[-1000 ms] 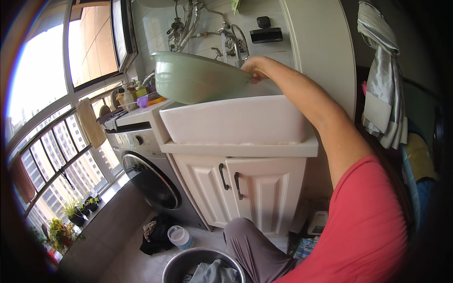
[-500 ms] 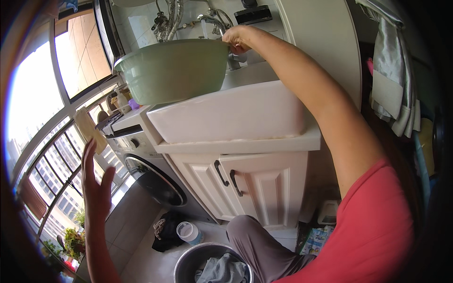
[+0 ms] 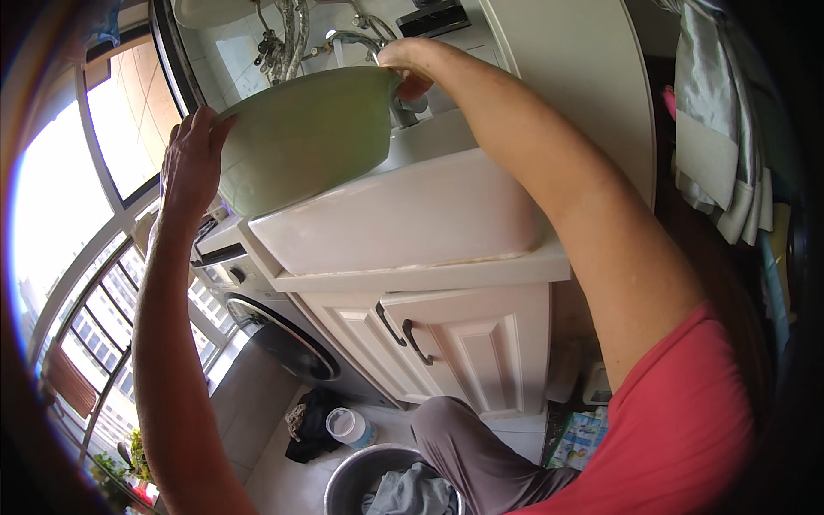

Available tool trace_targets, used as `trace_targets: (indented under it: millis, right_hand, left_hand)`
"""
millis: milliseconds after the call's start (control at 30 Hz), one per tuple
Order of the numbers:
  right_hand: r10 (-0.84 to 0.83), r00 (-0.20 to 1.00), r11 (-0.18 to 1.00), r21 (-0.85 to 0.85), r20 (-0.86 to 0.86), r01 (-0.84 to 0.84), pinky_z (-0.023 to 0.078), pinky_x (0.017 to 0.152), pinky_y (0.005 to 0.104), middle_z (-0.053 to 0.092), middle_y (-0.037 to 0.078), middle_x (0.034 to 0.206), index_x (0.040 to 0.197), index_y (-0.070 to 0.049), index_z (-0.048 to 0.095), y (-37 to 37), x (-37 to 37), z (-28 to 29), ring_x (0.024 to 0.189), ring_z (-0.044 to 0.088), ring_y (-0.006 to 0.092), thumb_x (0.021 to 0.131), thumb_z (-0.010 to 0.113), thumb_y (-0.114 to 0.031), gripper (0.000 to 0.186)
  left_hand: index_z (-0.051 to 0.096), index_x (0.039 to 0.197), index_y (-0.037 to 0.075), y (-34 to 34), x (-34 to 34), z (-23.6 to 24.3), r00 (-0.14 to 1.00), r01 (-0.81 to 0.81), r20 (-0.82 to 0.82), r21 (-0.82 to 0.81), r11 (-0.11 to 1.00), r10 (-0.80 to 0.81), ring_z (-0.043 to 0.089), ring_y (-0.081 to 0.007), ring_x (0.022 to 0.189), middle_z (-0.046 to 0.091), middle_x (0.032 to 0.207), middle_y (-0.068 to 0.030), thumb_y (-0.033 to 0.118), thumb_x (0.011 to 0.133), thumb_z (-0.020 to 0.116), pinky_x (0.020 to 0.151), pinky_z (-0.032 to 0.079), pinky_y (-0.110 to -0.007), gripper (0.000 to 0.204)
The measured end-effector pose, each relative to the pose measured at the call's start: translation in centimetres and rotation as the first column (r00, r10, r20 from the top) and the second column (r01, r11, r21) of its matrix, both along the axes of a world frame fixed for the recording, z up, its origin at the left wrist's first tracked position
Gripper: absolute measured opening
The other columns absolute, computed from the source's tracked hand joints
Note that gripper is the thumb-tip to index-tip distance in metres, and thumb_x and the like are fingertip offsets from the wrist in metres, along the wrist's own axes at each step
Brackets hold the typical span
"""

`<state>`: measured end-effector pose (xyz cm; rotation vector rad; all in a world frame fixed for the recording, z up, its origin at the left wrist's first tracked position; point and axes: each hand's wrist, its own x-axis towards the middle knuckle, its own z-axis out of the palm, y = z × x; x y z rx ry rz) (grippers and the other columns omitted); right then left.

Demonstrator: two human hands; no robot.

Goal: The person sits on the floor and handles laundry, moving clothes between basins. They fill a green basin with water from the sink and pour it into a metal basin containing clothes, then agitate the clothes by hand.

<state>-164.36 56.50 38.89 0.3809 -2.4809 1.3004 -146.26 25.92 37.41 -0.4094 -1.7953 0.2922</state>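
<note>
A pale green plastic basin rests on the front edge of a white ceramic sink with its back part over the sink. My left hand grips its left rim. My right hand is closed on its right rim, beside the chrome tap, from which a thin stream of water runs down behind the rim. The inside of the basin is mostly hidden.
A washing machine stands left of the white cabinet, by the window. On the floor are a metal tub with grey cloth, a plastic bucket and dark fabric. Silvery cloth hangs at right.
My left hand has come up from the lower left and taken hold of the basin's left rim. The basin and my right hand have shifted leftward in the view.
</note>
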Motion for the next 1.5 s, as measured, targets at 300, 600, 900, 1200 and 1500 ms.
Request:
trace_targets:
  millis: [300, 600, 900, 1200, 1500]
  right_hand:
    - [-0.104, 0.993, 0.958, 0.260, -0.062, 0.117, 0.058, 0.068, 0.0508, 0.057, 0.016, 0.126, 0.120, -0.004, 0.060, 0.8, 0.5, 0.8, 0.099, 0.063, 0.0329, 0.079, 0.065, -0.037, 0.052]
    - [0.024, 0.973, 0.823, 0.557, -0.228, 0.110, 0.054, 0.067, 0.0404, 0.068, 0.016, 0.100, 0.105, 0.000, 0.063, -0.4, -5.6, 0.7, 0.084, 0.068, 0.0224, 0.087, 0.056, -0.027, 0.033]
    - [-0.091, 0.979, 0.699, 0.689, -0.181, 0.193, 0.051, 0.083, 0.0398, 0.064, 0.016, 0.116, 0.112, -0.004, 0.066, -1.1, -1.5, 0.2, 0.101, 0.064, 0.0275, 0.087, 0.053, -0.013, 0.030]
    - [0.189, 0.941, 0.007, 0.959, -0.279, 0.283, 0.050, 0.084, 0.0402, 0.066, 0.014, 0.113, 0.112, -0.006, 0.067, -0.2, -9.1, 1.8, 0.100, 0.064, 0.0277, 0.089, 0.054, -0.014, 0.028]
    - [0.189, 0.932, 0.054, 0.951, -0.310, 0.306, 0.051, 0.076, 0.0413, 0.068, 0.012, 0.103, 0.112, -0.008, 0.064, 0.4, -7.8, 1.4, 0.091, 0.065, 0.0284, 0.090, 0.054, -0.019, 0.027]
  left_hand:
    - [0.054, 0.104, 0.003, -3.2, 0.5, 1.5, 0.993, -0.026, 0.114, -0.035, 0.999, 0.030, 0.056, -0.0375, 0.093, 0.061, 0.093, -0.0186, 0.030, 0.100, 0.048, 0.081, 0.045, -0.048, 0.028]
    - [0.054, 0.099, 0.002, -4.4, 2.0, 0.6, 0.992, -0.025, 0.124, 0.008, 1.000, 0.024, 0.056, -0.0377, 0.091, 0.059, 0.093, -0.0193, 0.023, 0.099, 0.048, 0.079, 0.044, -0.047, 0.022]
    - [0.051, 0.103, 0.001, -6.7, 2.4, -1.4, 0.980, -0.047, 0.199, 0.160, 0.986, 0.015, 0.054, -0.0396, 0.091, 0.055, 0.090, -0.0226, 0.027, 0.100, 0.042, 0.079, 0.042, -0.046, 0.028]
    - [0.052, 0.099, 0.001, -6.0, 1.1, -0.9, 0.969, 0.087, 0.207, 0.222, 0.971, -0.135, 0.056, -0.0420, 0.086, 0.058, 0.088, -0.0244, 0.028, 0.102, 0.044, 0.075, 0.041, -0.049, 0.028]
    - [0.052, 0.096, 0.001, -4.6, 0.2, -1.8, 0.984, 0.005, 0.169, 0.251, 0.968, -0.049, 0.054, -0.0424, 0.081, 0.058, 0.084, -0.0239, 0.031, 0.101, 0.044, 0.071, 0.040, -0.050, 0.032]
